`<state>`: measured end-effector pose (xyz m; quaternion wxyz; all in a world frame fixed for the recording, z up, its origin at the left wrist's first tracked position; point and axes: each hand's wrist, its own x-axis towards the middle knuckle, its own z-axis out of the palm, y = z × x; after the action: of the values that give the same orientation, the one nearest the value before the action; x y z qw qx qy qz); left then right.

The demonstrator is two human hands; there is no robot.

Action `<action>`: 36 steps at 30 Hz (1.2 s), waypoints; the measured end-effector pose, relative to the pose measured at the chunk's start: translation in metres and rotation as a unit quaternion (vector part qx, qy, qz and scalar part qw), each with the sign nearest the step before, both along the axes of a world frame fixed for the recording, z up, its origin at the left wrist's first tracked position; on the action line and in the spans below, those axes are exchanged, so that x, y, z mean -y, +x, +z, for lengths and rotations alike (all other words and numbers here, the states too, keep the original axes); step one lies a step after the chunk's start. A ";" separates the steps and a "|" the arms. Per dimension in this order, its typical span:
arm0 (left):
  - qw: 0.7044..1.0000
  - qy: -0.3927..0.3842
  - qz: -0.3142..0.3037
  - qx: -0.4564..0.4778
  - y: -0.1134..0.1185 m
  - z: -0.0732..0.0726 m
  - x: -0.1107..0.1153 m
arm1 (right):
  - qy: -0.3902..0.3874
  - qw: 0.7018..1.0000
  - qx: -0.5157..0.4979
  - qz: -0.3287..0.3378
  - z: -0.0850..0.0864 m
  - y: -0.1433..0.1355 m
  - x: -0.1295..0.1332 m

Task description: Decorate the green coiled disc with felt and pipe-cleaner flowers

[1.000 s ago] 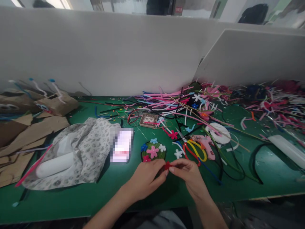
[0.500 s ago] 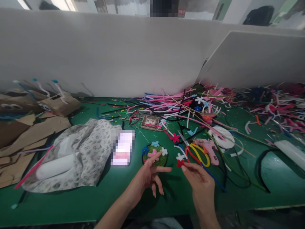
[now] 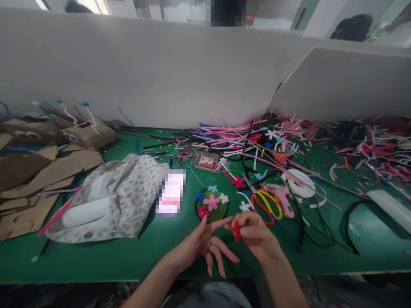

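Observation:
Between the thumb and fingers of my right hand [image 3: 257, 235] is a small red flower [image 3: 236, 231]. My left hand [image 3: 212, 244] is spread, its index fingertip reaching close to the red flower; whether they touch is hard to tell. Just beyond the left hand lies a green coiled disc [image 3: 221, 210] bearing a pink flower [image 3: 211, 202] in the middle, with blue, light blue, white and dark pink flowers around it. Near my right hand, a loose white flower [image 3: 244, 206] rests on the table beside scissors [image 3: 269, 205] with red and yellow handles.
A pink glue gun [image 3: 282, 197] and a white spool [image 3: 298, 183] lie right of the scissors. Patterned cloth [image 3: 128, 201] and a phone [image 3: 171, 192] are at left, with cardboard pieces [image 3: 38, 188] farther left. Colourful stems [image 3: 224, 137] pile against the white partition [image 3: 144, 72].
My right hand has moved left and turned, bringing the red flower to my left fingertips. My left hand has shifted nearer, uncovering the flowers on the disc. The camera view has shifted slightly.

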<state>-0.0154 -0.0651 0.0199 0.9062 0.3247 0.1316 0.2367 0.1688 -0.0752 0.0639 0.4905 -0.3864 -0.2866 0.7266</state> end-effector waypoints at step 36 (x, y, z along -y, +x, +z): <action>0.873 0.334 0.067 -0.349 0.007 0.024 0.012 | -0.052 0.987 0.051 -0.145 -0.039 0.018 -0.008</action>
<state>-0.0079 -0.0771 0.0443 0.6208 0.6603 0.3735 0.1978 0.1866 -0.0668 0.0247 0.5548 -0.4855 -0.2142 0.6408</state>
